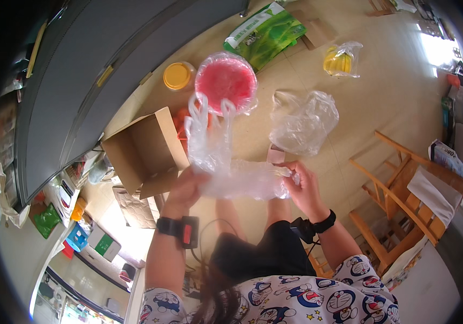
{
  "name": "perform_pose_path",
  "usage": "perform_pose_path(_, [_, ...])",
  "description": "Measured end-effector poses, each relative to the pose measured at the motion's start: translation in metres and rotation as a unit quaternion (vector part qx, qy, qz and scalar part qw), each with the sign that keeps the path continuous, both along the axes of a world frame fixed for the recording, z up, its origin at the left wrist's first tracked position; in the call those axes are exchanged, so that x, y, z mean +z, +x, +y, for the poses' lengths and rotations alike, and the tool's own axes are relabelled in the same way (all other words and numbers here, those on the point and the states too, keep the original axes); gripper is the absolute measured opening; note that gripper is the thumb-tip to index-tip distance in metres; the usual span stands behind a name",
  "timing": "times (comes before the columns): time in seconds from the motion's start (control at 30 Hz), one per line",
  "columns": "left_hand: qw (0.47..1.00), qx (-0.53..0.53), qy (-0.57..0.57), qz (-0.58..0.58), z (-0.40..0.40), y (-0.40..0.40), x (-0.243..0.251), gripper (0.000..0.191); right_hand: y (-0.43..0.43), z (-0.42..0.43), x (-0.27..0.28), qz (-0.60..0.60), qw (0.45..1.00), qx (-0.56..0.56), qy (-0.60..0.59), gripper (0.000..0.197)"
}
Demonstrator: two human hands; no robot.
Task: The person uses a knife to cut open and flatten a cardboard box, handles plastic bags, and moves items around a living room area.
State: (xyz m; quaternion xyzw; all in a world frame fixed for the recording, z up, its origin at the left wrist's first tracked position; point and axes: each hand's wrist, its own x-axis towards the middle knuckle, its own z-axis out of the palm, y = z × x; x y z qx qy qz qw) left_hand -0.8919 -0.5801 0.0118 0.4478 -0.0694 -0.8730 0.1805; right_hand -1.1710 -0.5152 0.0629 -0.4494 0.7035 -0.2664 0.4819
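Observation:
A thin translucent plastic carrier bag point(241, 180) is stretched sideways between my two hands, above the floor in front of my legs. My left hand point(187, 188) grips the end where the two loop handles stick up and away from me. At the opposite end, my right hand point(302, 184) pinches the bunched plastic between thumb and fingers. Past the handles is a round pinkish-red thing point(226, 83) covered in clear plastic; I cannot tell what it is. Another crumpled clear plastic bag point(306, 123) lies on the floor, with a small pink box point(275, 154) close to it.
An open cardboard box point(144, 150) stands at left, near grey cabinet doors point(93, 52). Farther off are a yellow-lidded jar point(177, 76), a green printed bag point(265, 36) and bagged bananas point(338, 60). A wooden chair point(401, 190) is at right.

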Motion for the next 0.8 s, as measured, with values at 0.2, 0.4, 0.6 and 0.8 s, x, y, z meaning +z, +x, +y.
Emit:
perform_pose_path(0.2, [0.936,0.312,0.006,-0.166,-0.002,-0.007,-0.012,0.020,0.033,0.011,0.014,-0.030,0.960,0.260,-0.097,0.031])
perform_pose_path(0.4, [0.901,0.399,0.072,-0.151,0.004,0.022,-0.047,0.033,0.057,0.029,0.005,-0.068,0.946,0.308,-0.078,0.021])
perform_pose_path(0.6, [0.945,0.285,0.018,-0.157,-0.003,-0.008,-0.022,0.037,0.031,0.038,-0.002,0.033,0.973,0.223,-0.046,0.024])
perform_pose_path(0.8, [0.961,0.252,0.015,-0.111,0.004,-0.007,-0.006,0.040,0.019,0.022,0.010,-0.025,0.979,0.160,0.125,0.033])
